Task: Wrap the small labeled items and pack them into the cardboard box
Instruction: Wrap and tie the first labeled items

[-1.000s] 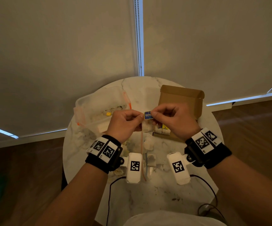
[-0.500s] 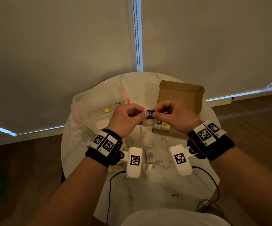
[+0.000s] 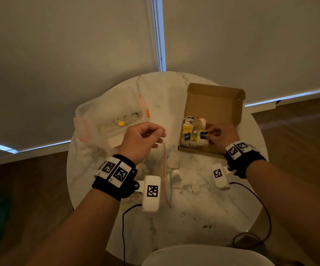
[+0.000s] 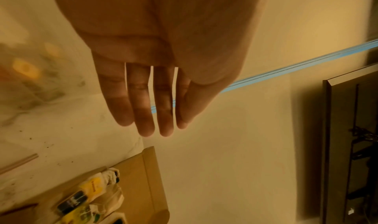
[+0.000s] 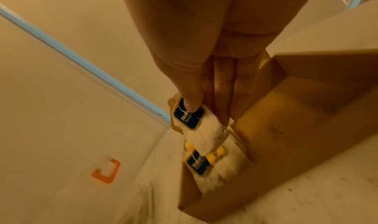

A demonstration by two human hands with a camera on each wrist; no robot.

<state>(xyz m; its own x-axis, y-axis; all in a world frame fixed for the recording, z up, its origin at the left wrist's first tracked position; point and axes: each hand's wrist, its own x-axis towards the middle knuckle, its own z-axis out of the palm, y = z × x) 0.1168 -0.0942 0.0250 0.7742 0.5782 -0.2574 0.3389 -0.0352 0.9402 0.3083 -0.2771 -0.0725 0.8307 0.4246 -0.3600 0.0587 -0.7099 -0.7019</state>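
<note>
The open cardboard box (image 3: 199, 150) sits at the table's right side and holds several white-wrapped items with blue, yellow and green labels (image 3: 189, 135). My right hand (image 3: 208, 135) reaches into the box and pinches a wrapped blue-labelled item (image 3: 203, 135) between thumb and fingers. The right wrist view shows that item (image 5: 201, 130) held over the other packed ones, inside the box (image 5: 286, 130). My left hand (image 3: 160, 139) hovers left of the box and holds nothing. In the left wrist view its fingers (image 4: 146, 114) are straight, above the table, with the box (image 4: 141, 175) below.
A clear plastic container (image 3: 90, 120) with orange clips stands at the back left with a yellow item (image 3: 121, 123) inside. Crumpled white paper pieces (image 3: 173, 162) and a thin pink strip (image 3: 164, 169) lie mid-table. The round marble table (image 3: 203, 217) has cables at its near edge.
Both hands held the blue-labelled item together at the table's middle. Now the left hand has let go, and the right hand has carried the item right into the box.
</note>
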